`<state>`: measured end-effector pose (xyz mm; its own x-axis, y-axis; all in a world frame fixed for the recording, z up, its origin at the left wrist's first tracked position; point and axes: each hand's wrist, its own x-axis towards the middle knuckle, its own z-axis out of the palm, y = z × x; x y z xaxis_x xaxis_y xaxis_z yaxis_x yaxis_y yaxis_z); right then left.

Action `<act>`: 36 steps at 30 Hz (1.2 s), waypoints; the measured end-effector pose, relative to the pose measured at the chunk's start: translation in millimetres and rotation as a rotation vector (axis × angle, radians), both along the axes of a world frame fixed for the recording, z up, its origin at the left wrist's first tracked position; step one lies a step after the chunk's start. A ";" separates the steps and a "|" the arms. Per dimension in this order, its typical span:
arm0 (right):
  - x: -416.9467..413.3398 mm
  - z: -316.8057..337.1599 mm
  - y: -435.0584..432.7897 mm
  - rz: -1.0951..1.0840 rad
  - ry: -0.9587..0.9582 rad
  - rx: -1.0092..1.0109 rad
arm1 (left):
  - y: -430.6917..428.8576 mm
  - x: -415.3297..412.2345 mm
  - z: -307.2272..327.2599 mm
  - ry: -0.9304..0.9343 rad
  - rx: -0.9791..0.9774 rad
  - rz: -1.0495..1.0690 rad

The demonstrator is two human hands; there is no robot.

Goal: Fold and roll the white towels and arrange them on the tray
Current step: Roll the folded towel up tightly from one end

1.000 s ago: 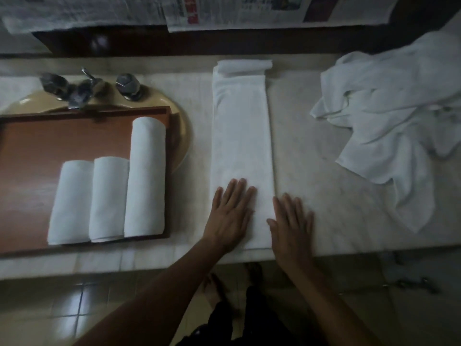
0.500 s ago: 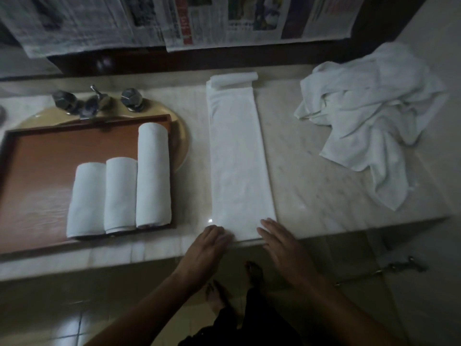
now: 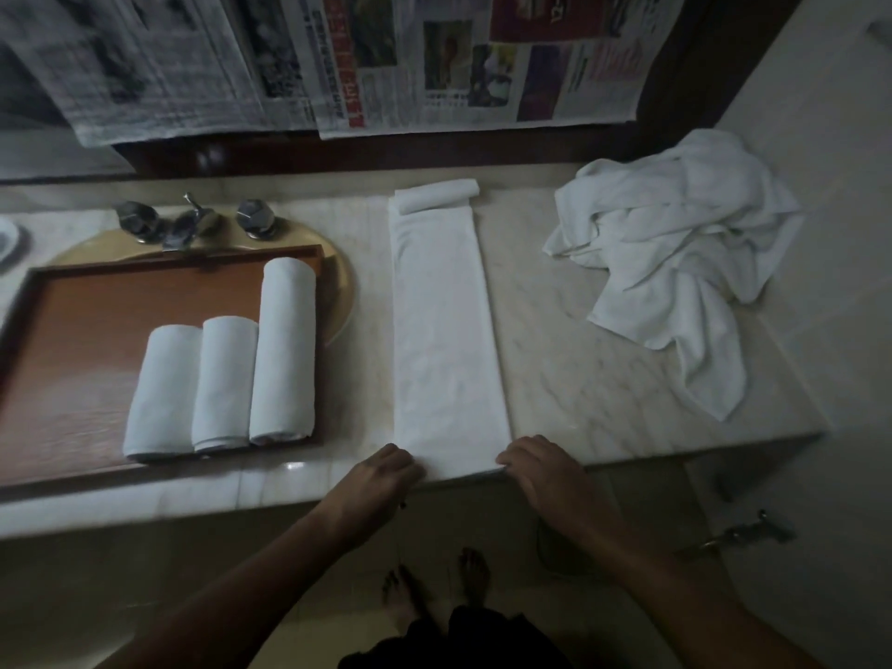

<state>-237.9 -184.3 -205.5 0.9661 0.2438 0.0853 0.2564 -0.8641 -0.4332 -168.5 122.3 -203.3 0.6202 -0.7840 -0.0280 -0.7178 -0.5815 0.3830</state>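
While a long folded towel (image 3: 446,340) lies flat on the marble counter (image 3: 603,379), running from the front edge toward the wall, a person's two hands meet its near end. Their left hand (image 3: 386,470) has its fingers curled onto the near left corner, and their right hand (image 3: 540,468) curls onto the near right corner. Each appears to pinch the cloth at the counter's edge. The strip's far end is turned into a small roll (image 3: 437,195). To the left, a wooden tray (image 3: 87,321) sits over a sink (image 3: 340,292) and holds three rolled towels (image 3: 224,383) side by side, touching, the rightmost longest. A heap of loose white towels (image 3: 675,263) lies well apart at the counter's right. Metal taps (image 3: 186,224) stand behind the tray, and newspaper sheets (image 3: 434,60) hang on the wall.
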 end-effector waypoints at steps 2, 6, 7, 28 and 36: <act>6.6 5.9 -3.5 -0.015 0.084 0.030 | -6.0 -1.5 5.8 0.005 -0.029 0.083; 21.2 19.2 -10.0 -0.079 0.264 0.113 | -14.7 -3.4 22.4 0.174 -0.226 0.447; 24.6 20.9 -11.9 -0.104 0.300 0.129 | -16.8 -3.5 25.6 0.225 -0.260 0.525; 31.3 11.1 8.0 -0.055 0.090 0.082 | -50.5 -12.0 22.8 0.075 -0.184 0.641; 22.1 2.4 15.5 0.063 -0.001 -0.039 | -47.9 -23.9 19.4 -0.127 0.116 0.143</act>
<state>-215.8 -168.7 -203.1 0.9485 0.3075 0.0756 0.3114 -0.8624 -0.3992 -192.4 74.4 -183.9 0.7290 -0.6840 -0.0276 -0.6632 -0.7156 0.2195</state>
